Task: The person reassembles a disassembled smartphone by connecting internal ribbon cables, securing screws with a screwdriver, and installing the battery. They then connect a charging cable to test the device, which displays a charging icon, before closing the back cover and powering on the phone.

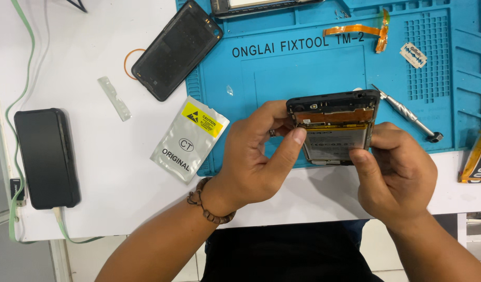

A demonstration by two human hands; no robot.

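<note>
An opened phone (334,125) with its back removed is held above the blue work mat (303,68); its battery and circuit board show. My left hand (256,156) grips the phone's left edge, thumb pressed on the board near the battery's top corner. My right hand (392,172) holds the right edge and lower corner, thumb on the battery's lower right. A beaded bracelet (206,206) is on my left wrist.
A black back cover (175,49) lies at the mat's left edge, a silver antistatic pouch (190,138) below it. A screwdriver (410,115), razor blade (413,55) and orange flex cable (363,30) lie on the mat. A black phone (46,156) with cable sits far left.
</note>
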